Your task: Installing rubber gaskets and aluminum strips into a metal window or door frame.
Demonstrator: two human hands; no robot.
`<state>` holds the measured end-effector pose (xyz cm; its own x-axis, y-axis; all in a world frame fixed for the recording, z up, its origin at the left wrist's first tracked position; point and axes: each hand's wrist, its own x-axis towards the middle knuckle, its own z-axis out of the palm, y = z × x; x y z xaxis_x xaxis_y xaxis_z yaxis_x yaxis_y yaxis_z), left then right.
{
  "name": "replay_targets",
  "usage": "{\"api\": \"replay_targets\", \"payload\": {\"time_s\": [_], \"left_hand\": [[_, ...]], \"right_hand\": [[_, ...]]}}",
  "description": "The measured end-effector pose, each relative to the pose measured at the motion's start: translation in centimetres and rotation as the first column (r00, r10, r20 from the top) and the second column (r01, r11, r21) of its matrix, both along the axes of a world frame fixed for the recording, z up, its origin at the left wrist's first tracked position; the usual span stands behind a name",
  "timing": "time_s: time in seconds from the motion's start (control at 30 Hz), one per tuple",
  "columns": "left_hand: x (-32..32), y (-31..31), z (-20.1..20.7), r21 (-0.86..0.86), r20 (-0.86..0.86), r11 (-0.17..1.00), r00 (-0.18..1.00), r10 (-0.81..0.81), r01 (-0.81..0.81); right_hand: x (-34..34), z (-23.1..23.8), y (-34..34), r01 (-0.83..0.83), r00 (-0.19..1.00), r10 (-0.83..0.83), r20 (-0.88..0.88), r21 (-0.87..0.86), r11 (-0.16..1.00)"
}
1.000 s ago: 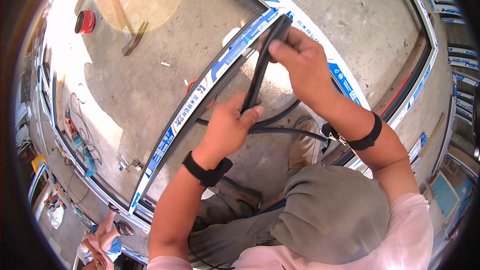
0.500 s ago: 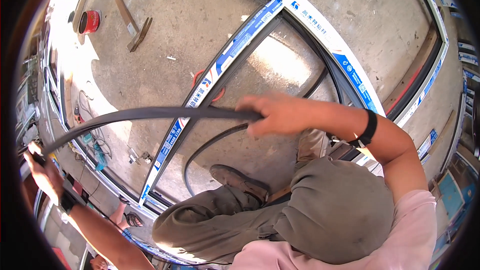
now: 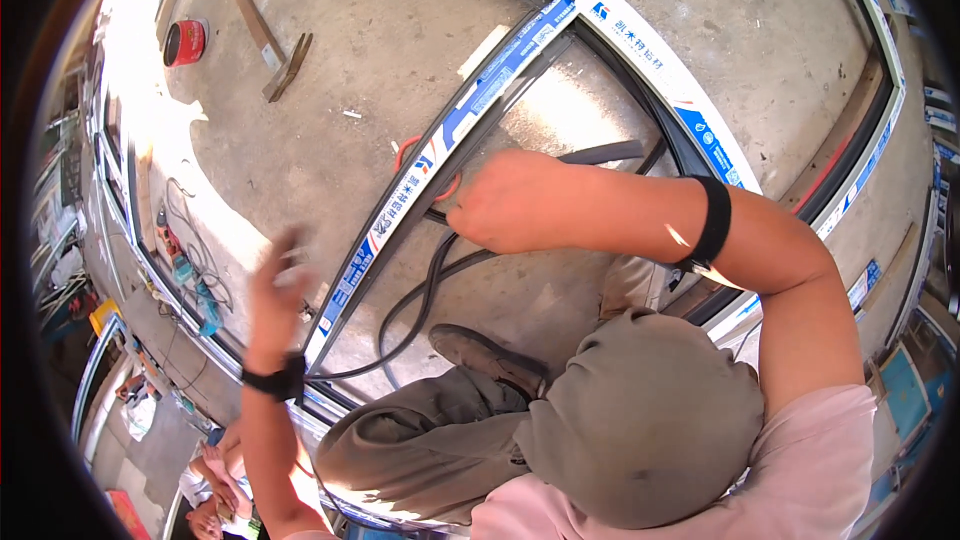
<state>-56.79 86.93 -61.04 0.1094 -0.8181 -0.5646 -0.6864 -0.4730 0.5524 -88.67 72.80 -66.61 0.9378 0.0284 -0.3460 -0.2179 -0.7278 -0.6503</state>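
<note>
My right hand [image 3: 505, 202] is closed on a black rubber strip [image 3: 605, 152], above the floor just right of the frame's crossbar. A flat end of the strip pokes out past my forearm. More of it hangs in loops [image 3: 432, 285] below the hand, near my shoe. My left hand [image 3: 278, 290] is raised left of the crossbar, blurred, with its fingers apart and nothing seen in them. The metal frame [image 3: 640, 50] lies on the floor, covered in white and blue protective film. Its crossbar [image 3: 400, 198] runs slantwise between my hands.
A hammer [image 3: 272, 50] with a wooden handle and a red tin [image 3: 186, 42] lie on the concrete at upper left. A teal power tool [image 3: 205, 305] with a cord sits at the left. Another person [image 3: 215, 480] is at lower left. My bent knee and shoe [image 3: 490, 358] are inside the frame.
My left hand has let go of the strip and swung right, toward the crossbar. My right hand has moved slightly left and up; the strip no longer stretches between my hands and hangs in loops.
</note>
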Motion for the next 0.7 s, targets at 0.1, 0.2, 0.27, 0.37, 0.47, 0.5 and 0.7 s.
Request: {"api": "replay_targets", "payload": {"time_s": [0.1,0.2,0.27,0.37,0.47,0.5,0.7], "left_hand": [[-12.8,-4.0,-1.2,-0.041,-0.012,0.953,0.953,-0.301,0.301],[-14.4,-4.7,-4.4,-0.068,0.04,0.971,0.973,-0.226,0.229],[-14.9,-5.5,-6.0,-0.102,0.018,0.978,0.984,-0.179,0.18],[-14.9,-5.3,-6.0,-0.1,0.115,0.992,0.992,-0.06,0.071],[-15.5,-5.7,-6.2,-0.051,0.193,0.965,0.95,-0.245,0.259],[-16.0,-5.7,-6.5,-0.051,0.191,0.962,0.948,-0.254,0.268],[-18.1,-7.1,-5.9,0.105,0.391,0.874,0.788,-0.475,0.474]], "right_hand": [[1.3,-1.6,0.6,0.118,0.948,-0.1,0.302,-0.042,0.992],[0.0,-3.3,-0.3,0.315,0.799,-0.17,0.577,-0.16,0.936],[-2.0,-4.2,0.2,0.587,0.576,-0.27,0.771,-0.161,0.793],[-5.6,-3.4,2.8,0.75,0.451,-0.67,0.59,0.157,0.643],[-5.0,-5.0,3.5,0.892,0.185,-0.95,-0.252,0.449,0.055],[-4.3,-6.2,3.1,0.81,0.061,-0.934,-0.352,0.565,-0.16],[-1.0,-11.4,0.2,0.557,-0.103,-0.92,-0.378,0.744,-0.369]]}}
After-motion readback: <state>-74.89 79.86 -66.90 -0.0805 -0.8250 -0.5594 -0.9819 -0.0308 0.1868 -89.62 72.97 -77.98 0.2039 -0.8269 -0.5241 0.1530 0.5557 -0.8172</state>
